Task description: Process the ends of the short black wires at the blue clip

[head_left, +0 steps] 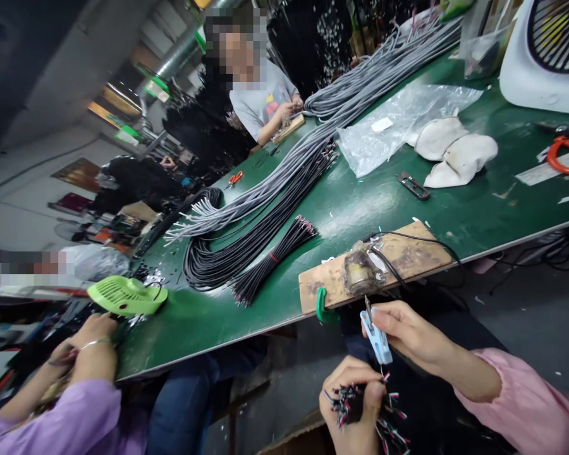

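Observation:
My right hand (408,328), in a pink sleeve, pinches a light-blue clothespin (375,338). A thin dark metal tip (368,308) sticks up from its top, close to the wooden board's edge. Lower down, my left hand (351,392) is closed around a bunch of wires (345,404) with red, white and black ends. A thin wire runs between the clothespin's lower end and the left thumb. Just beyond both hands, a grimy round metal piece (360,272) sits on the wooden board (415,249), with a black cord beside it.
A green clamp (321,306) grips the board at the table edge. Black cables (246,259) and long grey cables (284,155) lie across the green table (284,328). Orange-handled scissors (566,155) and a white fan (545,82) are on the right. Co-workers sit left and opposite.

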Demonstrator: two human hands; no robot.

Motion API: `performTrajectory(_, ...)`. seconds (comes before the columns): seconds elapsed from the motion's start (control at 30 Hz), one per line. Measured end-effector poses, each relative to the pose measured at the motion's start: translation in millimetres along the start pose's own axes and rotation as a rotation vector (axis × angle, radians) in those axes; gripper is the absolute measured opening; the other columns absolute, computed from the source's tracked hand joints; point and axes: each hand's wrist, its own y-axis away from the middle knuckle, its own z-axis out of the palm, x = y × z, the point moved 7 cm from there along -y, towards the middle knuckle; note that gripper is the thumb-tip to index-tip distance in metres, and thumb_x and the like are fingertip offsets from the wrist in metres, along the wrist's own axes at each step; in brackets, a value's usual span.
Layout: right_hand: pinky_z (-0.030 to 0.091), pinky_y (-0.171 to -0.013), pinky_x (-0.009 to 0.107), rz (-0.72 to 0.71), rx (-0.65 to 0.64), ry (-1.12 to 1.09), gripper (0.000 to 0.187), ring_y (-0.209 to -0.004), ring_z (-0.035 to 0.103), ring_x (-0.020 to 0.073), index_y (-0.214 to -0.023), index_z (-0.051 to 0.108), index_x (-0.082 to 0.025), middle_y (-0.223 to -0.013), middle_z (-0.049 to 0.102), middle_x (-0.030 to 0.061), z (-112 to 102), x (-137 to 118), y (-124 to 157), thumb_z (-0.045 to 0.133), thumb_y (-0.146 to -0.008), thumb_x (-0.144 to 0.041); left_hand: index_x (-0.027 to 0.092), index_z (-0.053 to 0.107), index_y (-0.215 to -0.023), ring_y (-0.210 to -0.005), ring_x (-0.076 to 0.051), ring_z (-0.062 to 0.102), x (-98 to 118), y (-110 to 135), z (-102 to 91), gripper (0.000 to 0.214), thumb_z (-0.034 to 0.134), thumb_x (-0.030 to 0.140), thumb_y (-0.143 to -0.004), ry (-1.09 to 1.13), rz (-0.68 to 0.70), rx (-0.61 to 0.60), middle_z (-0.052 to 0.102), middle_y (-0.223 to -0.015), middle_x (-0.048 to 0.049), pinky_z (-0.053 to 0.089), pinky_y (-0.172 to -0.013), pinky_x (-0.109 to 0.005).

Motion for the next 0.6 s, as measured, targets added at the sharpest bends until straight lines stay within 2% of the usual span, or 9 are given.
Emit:
performTrajectory(0.13, 0.034, -0.050, 0.021, 0.038, -0.024, -0.170, 0.048, -0.052, 0.044, 0.0081, -0.067, 0.063, -0.011, -0.059, 0.053, -0.0017, 3, 6, 0, 0.076, -0.073, -0.056, 0.019, 0.074, -0.059, -0.048, -0.016, 0.056, 2, -6, 3.9, 0.023, 0.076, 0.036, -0.075, -0.075, -0.023, -0.004, 0.063, -0.054, -0.0021, 0.045, -0.053, -0.027)
performTrajectory(0.23, 0.036, -0.051, 0.022, 0.074, -0.066, -0.265, 0.051, -0.053, 0.048, 0.0091, -0.070, 0.065, -0.009, -0.062, 0.056, 0.0011, 5, 14, 1, 0.071, -0.076, -0.059, 0.020, 0.074, -0.058, -0.049, -0.015, 0.056, 1, -6, 5.0, 0.022, 0.076, 0.034, -0.075, -0.061, -0.056, -0.002, 0.064, -0.054, -0.0010, 0.043, -0.054, -0.025)
performTrajectory(0.37, 0.033, -0.052, 0.021, 0.099, -0.030, -0.350, 0.052, -0.057, 0.045, 0.0088, -0.069, 0.067, -0.010, -0.065, 0.057, 0.0022, -9, 29, 4, 0.067, -0.080, -0.060, 0.021, 0.074, -0.059, -0.050, -0.014, 0.056, 5, -6, 5.8, 0.020, 0.075, 0.031, -0.076, -0.062, -0.059, -0.018, 0.065, -0.054, -0.0001, 0.041, -0.053, -0.023)
performTrajectory(0.47, 0.030, -0.053, 0.021, 0.088, -0.013, -0.267, 0.050, -0.058, 0.043, 0.0091, -0.071, 0.068, -0.010, -0.063, 0.055, 0.0012, -27, 35, 8, 0.063, -0.085, -0.058, 0.021, 0.074, -0.059, -0.051, -0.014, 0.057, 7, -6, 5.5, 0.018, 0.075, 0.030, -0.076, -0.077, -0.045, -0.039, 0.066, -0.055, -0.0004, 0.042, -0.054, -0.024)
performTrajectory(0.6, 0.034, -0.059, 0.024, 0.023, 0.020, 0.109, 0.037, -0.064, 0.048, 0.0111, -0.079, 0.069, -0.012, -0.068, 0.058, 0.0007, -45, 27, 19, 0.067, -0.086, -0.048, 0.019, 0.071, -0.055, -0.051, -0.016, 0.057, -5, 5, 5.8, 0.027, 0.073, 0.033, -0.078, -0.113, -0.104, -0.075, 0.064, -0.052, -0.0020, 0.042, -0.054, -0.026)
